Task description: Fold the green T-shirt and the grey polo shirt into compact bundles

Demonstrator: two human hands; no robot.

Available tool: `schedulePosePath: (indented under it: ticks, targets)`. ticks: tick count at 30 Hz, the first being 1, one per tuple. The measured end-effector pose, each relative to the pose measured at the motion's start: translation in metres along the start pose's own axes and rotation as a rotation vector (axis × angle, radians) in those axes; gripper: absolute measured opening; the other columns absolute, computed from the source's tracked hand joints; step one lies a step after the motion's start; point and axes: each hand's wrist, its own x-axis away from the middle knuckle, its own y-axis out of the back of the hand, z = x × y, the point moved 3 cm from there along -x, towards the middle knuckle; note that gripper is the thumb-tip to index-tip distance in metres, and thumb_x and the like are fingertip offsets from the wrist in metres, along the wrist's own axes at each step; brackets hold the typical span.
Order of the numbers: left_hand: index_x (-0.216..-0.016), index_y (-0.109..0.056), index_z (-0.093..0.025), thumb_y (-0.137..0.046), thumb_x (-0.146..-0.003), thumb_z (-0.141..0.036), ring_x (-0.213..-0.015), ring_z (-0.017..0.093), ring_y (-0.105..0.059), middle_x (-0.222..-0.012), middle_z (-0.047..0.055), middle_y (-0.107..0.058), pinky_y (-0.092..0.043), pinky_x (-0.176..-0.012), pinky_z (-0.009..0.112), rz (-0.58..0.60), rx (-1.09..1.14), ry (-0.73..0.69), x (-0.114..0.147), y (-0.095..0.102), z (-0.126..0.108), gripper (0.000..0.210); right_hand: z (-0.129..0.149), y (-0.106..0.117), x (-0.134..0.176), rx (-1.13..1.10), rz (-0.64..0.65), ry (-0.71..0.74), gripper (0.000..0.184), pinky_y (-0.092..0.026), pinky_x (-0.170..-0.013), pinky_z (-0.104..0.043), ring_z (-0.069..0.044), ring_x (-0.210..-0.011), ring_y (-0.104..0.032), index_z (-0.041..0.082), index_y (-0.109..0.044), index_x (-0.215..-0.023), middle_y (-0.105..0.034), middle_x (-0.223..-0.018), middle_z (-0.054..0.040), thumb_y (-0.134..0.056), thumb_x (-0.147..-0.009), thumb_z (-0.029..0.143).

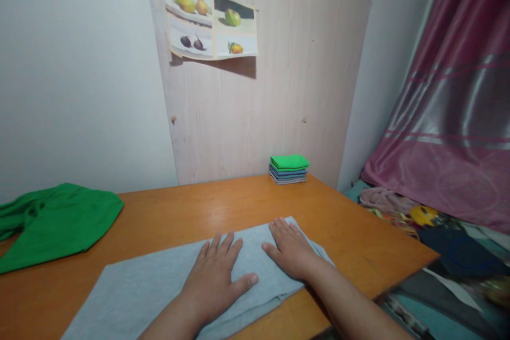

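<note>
A light grey cloth [135, 281], folded in layers, lies on the wooden table in front of me. My left hand [217, 276] rests flat on the middle of it, fingers spread and thumb out to the right. Near the cloth's right end, my right hand [289, 249] also presses down flat, its fingers reaching toward the far edge. Neither hand grips anything. Loose layered edges show along the cloth's near right side. Its near left part runs out of the picture.
On the orange-brown table [191, 207], a rumpled green cloth [75, 218] lies at the left. A stack of folded cloths [289, 170], green on top, stands at the far right corner. Beyond the right edge are mixed items and a pink curtain [446, 117]. Fruit pictures [211, 21] hang on the wall.
</note>
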Motion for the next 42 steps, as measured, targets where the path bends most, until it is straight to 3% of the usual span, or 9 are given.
schedulePosePath:
  ticks: [10, 22, 42]
  targets:
    - [-0.156, -0.036, -0.025, -0.033, -0.083, -0.087, -0.152, 0.038, -0.013, -0.165, 0.009, -0.020, -0.014, -0.121, 0.059, -0.012, 0.003, -0.006, -0.001, 0.001, -0.002, 0.095, -0.004, 0.000, -0.001, -0.036, -0.073, -0.036, 0.078, -0.007, -0.123, -0.044, -0.029, -0.153, -0.016, 0.008, -0.036, -0.154, -0.027, -0.162, -0.0165, -0.025, -0.099, 0.061]
    - [-0.156, -0.035, -0.025, -0.033, -0.082, -0.088, -0.152, 0.038, -0.013, -0.165, 0.008, -0.021, -0.013, -0.122, 0.059, -0.012, 0.011, 0.001, -0.001, 0.001, -0.002, 0.097, -0.015, -0.005, -0.011, -0.059, -0.078, -0.117, 0.086, -0.008, -0.123, -0.043, -0.031, -0.153, -0.014, 0.003, -0.034, -0.154, -0.023, -0.163, -0.0201, -0.027, -0.097, 0.066]
    - [-0.155, -0.037, -0.025, -0.033, -0.082, -0.088, -0.152, 0.037, -0.014, -0.164, 0.008, -0.022, -0.013, -0.122, 0.058, -0.008, 0.025, -0.004, 0.002, 0.003, -0.002, 0.097, -0.017, -0.005, -0.009, -0.038, -0.077, -0.136, 0.082, -0.008, -0.123, -0.044, -0.030, -0.153, -0.014, 0.007, -0.036, -0.154, -0.023, -0.164, -0.0165, -0.026, -0.097, 0.065]
